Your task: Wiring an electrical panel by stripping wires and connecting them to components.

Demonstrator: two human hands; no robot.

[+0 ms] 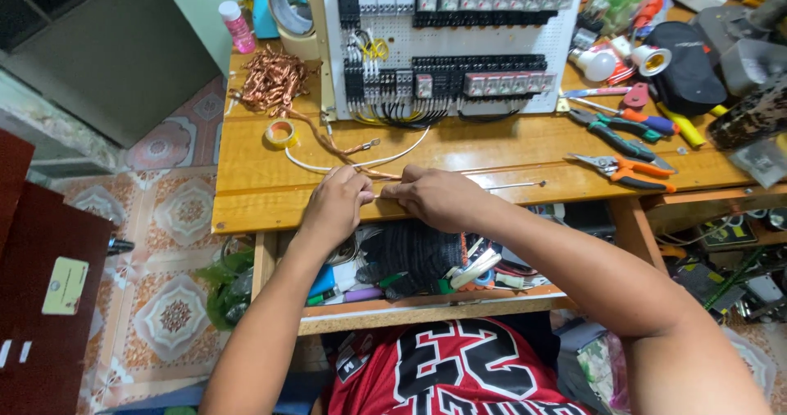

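Left hand (338, 202) and right hand (434, 195) together at front edge of yellow wooden worktop (508, 149), fingertips pinched shut on thin white insulated wire (361, 164) looping toward white perforated control panel (451, 46). Best done with short, steady grip near wire end.

White perforated panel (459, 46) with rows of black terminal blocks and relays, standing at 12 o'clock on wooden surface (246, 194). Tangle of bare copper wire (270, 83) at 10 o'clock; small yellow tape roll (281, 133) just below it. Large tape roll (291, 9) and pink bottle (238, 27) at 11 o'clock. Orange-handled cutters (627, 169) at 3 o'clock; green-blue pliers (619, 132) above them. Bulbs in sockets (619, 61) and black pouch (689, 67) at 2 o'clock. Open drawer (410, 263) at 6 o'clock, crammed with tools. Patterned floor tiles (172, 210) at 9 o'clock.
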